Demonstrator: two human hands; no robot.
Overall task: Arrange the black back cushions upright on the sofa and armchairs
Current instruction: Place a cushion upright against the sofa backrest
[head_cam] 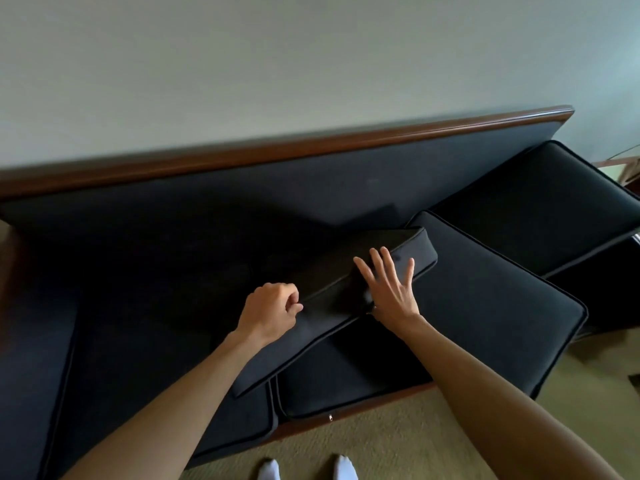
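Sofa, black upholstery, brown wooden rail along the top of its back, set against a pale wall. No brand, label or writing can be read anywhere on it; a small white tab at the front edge of a seat cushion is too small to make out.

Back cushion, black with piped edges, lying tilted across the middle of the seat, its far end raised toward the sofa back, its near corner hanging over the gap between two seat cushions. Not upright.

My left hand, fingers curled, pinching the cushion's piped upper edge near its middle.

My right hand, released, fingers straight and spread, palm pressed flat on the cushion's face just right of the left hand.

Second cushion, black, lying flat on the seat to the right, partly under the tilted one.

Third cushion, black, at the far right end, leaning against the sofa back.

Carpet, tan, below the sofa front; my two white socks at the bottom edge.
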